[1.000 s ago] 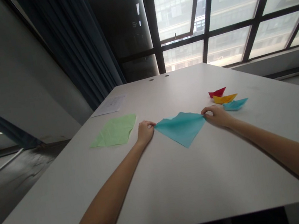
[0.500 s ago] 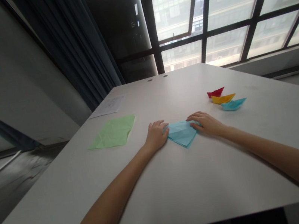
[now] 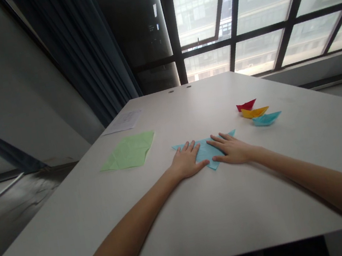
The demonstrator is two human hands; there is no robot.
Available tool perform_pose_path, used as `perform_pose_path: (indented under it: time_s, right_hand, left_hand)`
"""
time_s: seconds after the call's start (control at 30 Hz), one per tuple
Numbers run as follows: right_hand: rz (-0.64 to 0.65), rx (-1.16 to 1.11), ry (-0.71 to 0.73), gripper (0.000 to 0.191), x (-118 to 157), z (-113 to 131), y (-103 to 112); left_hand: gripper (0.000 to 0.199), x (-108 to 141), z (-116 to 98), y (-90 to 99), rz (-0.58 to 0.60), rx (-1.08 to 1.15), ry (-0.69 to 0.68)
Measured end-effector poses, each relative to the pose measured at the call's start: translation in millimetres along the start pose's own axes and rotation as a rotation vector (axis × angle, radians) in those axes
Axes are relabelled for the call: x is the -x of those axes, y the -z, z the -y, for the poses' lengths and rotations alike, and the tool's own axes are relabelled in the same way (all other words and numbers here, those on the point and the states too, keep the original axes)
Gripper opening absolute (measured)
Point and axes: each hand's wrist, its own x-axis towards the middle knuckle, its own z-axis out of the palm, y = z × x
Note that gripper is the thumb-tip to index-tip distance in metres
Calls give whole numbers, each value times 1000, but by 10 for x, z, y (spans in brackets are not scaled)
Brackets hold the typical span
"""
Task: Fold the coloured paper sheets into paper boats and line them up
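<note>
A light blue sheet of paper (image 3: 206, 152), folded to a triangle, lies flat on the white table (image 3: 223, 210) with its point toward me. My left hand (image 3: 189, 159) is spread over its left part, and my right hand (image 3: 229, 149) is spread over its right part. Both palms face down, fingers apart, pressing on the paper rather than gripping it. The two outer corners of the triangle stick out beyond my fingers; much of its middle shows between my hands.
Beyond my right hand stand three folded paper boats: a red boat (image 3: 246, 106), a yellow boat (image 3: 254, 112) and a blue boat (image 3: 267, 119). Green paper (image 3: 129, 152) lies to the left, with a white printed sheet (image 3: 123, 121) farther back. Windows and a dark curtain (image 3: 81, 51) are behind.
My fingers have gone from curled at the paper's upper edge to spread flat on it. Both hands have shifted inward over the triangle, and its outer corners now show.
</note>
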Motion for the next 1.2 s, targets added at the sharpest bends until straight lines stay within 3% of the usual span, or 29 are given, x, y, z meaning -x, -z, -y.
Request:
perform_pose_path:
  time_s: [0.2, 0.37, 0.63, 0.93, 1.2]
  right_hand:
    - [87, 16, -99, 85, 10, -27, 34]
    - [131, -19, -104, 87, 29, -160, 60]
    - [113, -37, -63, 82, 102, -540, 171]
    - [-93, 9, 190, 67, 67, -394, 266]
    - [-138, 0, 298, 51, 58, -314, 314]
  left_hand:
    - [103, 26, -43, 8, 34, -45, 254]
    - [109, 15, 4, 36, 102, -50, 351]
    - [107, -21, 247, 5, 96, -65, 227]
    - [101, -12, 310, -1, 91, -81, 193]
    - [102, 4, 322, 13, 92, -59, 169]
